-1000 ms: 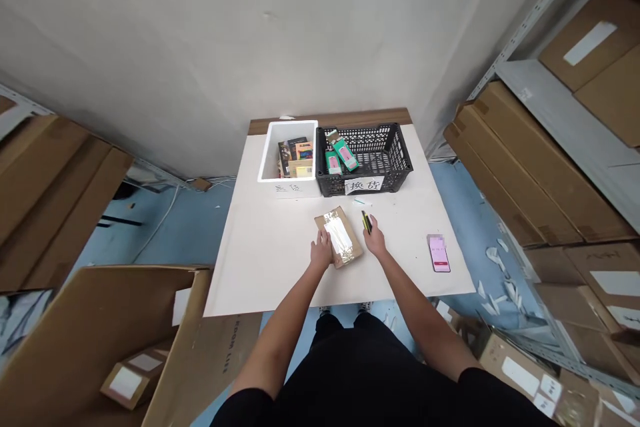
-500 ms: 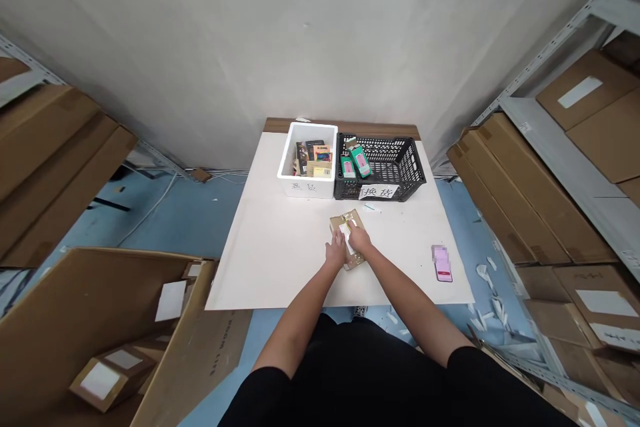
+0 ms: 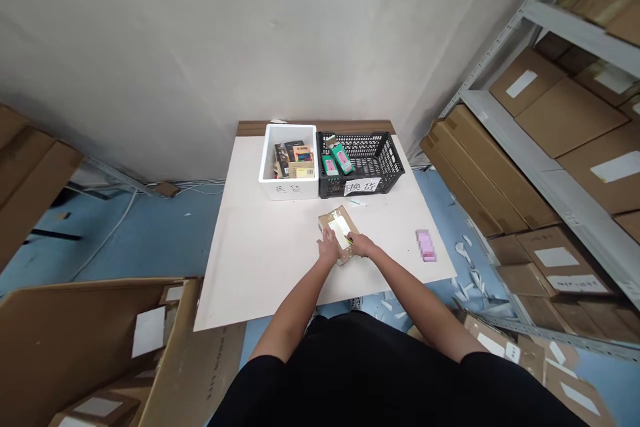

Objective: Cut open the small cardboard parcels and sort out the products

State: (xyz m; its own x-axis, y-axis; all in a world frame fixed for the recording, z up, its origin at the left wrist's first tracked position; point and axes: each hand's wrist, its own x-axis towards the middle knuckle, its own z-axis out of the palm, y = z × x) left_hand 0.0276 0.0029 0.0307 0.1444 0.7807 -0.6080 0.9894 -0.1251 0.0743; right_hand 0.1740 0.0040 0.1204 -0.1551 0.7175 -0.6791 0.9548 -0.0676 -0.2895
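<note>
A small taped cardboard box (image 3: pixel 354 213) with a white label lies on the white table, turned at a slant. My left hand (image 3: pixel 328 247) grips its left edge, fingertips on the top and thumb out to the side. Over the box's right side is my right hand (image 3: pixel 361 245), closed around a thin yellow and black box cutter (image 3: pixel 349 239). The cutter's tip points onto the label; its blade is too small to make out.
Behind the box stand a white foam bin (image 3: pixel 290 191) of small packages and a black plastic crate (image 3: pixel 395 173) holding green boxes. A phone (image 3: pixel 426 245) lies at right. A large open carton (image 3: pixel 200 347) stands left; loaded shelves (image 3: pixel 520 140) rise at right.
The view has swung to the right. My right hand has drawn the box cutter from the box's far end toward its near right side, uncovering the label. My left hand stays at the left edge.
</note>
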